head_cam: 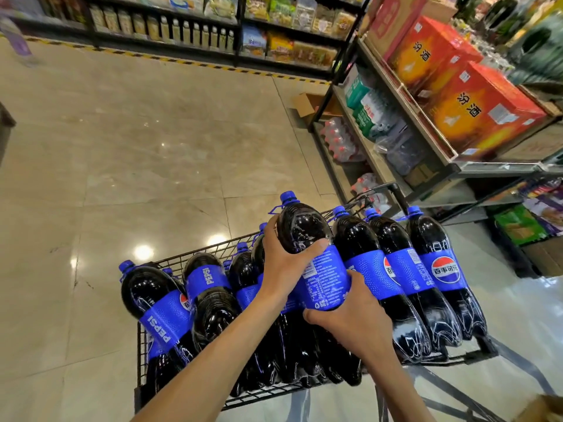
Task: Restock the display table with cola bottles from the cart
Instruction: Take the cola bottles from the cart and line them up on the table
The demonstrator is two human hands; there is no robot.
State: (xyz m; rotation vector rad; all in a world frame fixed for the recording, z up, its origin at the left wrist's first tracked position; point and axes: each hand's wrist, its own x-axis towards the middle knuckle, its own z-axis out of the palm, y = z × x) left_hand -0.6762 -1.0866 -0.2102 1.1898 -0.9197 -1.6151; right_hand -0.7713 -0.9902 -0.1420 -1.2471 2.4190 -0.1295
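Note:
A wire cart (195, 254) in the lower middle of the view is packed with several large cola bottles with blue caps and blue labels. One cola bottle (304, 229) is raised above the others. My left hand (283, 260) grips its dark shoulder, thumb across the front. My right hand (356, 318) holds its lower half, fingers curled under the blue label. Three more bottles (426, 269) stand leaning at the cart's right side. Others (158, 303) lie at its left. The display table is not in view.
A metal shelf rack (396, 95) with red cartons (484, 117) and shrink-wrapped water packs stands at the right, close to the cart. An open cardboard box (307, 105) lies on the floor beyond. Snack shelves (189, 28) line the back. Tiled floor spreads to the left.

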